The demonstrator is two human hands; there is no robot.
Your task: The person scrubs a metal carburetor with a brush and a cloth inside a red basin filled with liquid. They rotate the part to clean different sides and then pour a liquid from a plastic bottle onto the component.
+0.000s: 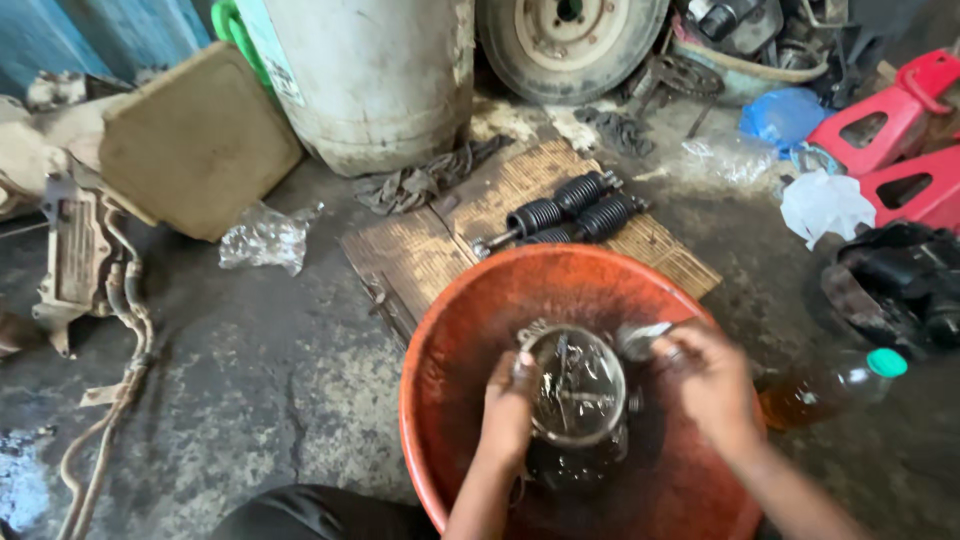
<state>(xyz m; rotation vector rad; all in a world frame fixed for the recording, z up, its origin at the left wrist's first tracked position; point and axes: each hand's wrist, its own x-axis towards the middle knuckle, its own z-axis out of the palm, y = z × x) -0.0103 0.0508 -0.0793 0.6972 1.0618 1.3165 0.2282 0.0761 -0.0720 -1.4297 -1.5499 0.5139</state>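
Inside the orange basin (440, 400), the left hand (507, 410) is gripping the side of the round metal part (578, 388) while the right hand (712, 385) is closing around its other edge, so keeping both grips firm and the part low in the basin seems wise.

A white drum (375, 75) stands at the top centre, with a pale rectangular label (274, 55) edged in green on its left side. A clear plastic bottle (835, 385) of amber liquid with a green cap lies right of the red basin (440, 400). Crumpled clear, blue and white plastic bags lie on the floor.
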